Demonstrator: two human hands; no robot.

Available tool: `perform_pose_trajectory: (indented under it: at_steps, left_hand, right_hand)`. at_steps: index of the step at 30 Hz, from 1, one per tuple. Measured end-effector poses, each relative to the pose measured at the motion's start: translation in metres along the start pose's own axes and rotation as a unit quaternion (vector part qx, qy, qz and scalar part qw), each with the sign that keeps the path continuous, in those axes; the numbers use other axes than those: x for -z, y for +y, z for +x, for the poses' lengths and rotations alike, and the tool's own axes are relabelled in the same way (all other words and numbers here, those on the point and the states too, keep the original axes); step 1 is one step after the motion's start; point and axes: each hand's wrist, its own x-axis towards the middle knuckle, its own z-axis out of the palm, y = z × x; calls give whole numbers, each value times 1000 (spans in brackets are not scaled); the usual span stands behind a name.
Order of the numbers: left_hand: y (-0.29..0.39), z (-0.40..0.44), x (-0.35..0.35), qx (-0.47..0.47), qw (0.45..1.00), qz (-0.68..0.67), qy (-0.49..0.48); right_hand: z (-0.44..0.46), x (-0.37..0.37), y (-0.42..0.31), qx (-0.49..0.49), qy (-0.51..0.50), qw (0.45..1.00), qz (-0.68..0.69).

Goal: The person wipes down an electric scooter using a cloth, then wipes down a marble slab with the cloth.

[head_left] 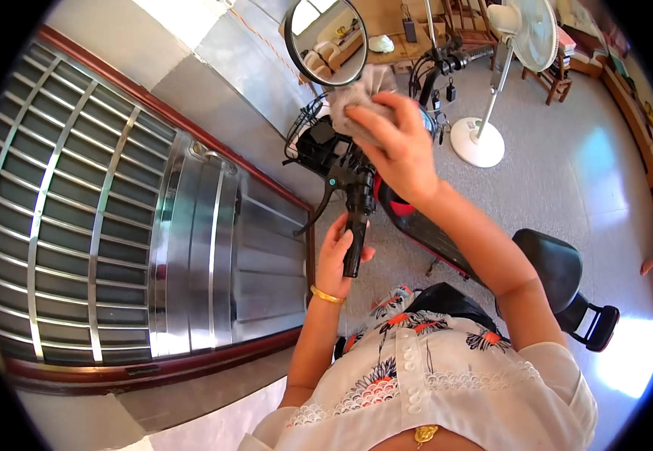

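My left hand [335, 255] is wrapped round the black handlebar grip [354, 248] of a scooter. A greyish cloth [353, 105] is bunched in my right hand [401, 143], just below the round rear-view mirror [326, 41]. The cloth overlaps the mirror's lower edge in view; whether they touch I cannot tell. A brake lever [325, 203] juts out on the left of the grip. Dark wires and a wire basket [304, 131] sit ahead of the handlebar. The scooter's black seat [548, 267] is at my right.
A barred metal door [101, 218] with a handle stands close on the left. To the right, a standing fan [479, 141] rests on the grey floor [552, 180]. Wooden chairs [559, 79] and a long wooden bench [631, 101] are farther back.
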Motion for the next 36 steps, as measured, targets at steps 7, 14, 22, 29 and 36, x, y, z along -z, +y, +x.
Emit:
perform_pose_trajectory:
  at_steps: [7, 14, 22, 29, 36]
  left_hand:
    - [-3, 0, -4, -14, 999, -16, 26]
    - [-6, 1, 0, -31, 999, 0, 17]
    - [-9, 2, 0, -37, 999, -11, 25]
    - [-10, 3, 0, -37, 999, -13, 20]
    - [-8, 2, -1, -40, 999, 4, 23]
  right_hand:
    - [-64, -7, 23, -40, -78, 995, -42]
    - [15, -19, 3, 75, 40, 996, -18]
    - [-53, -13, 36, 12, -68, 997, -16]
    - [-19, 28, 14, -92, -33, 990, 105]
    - [73, 7, -23, 175, 71, 981, 31]
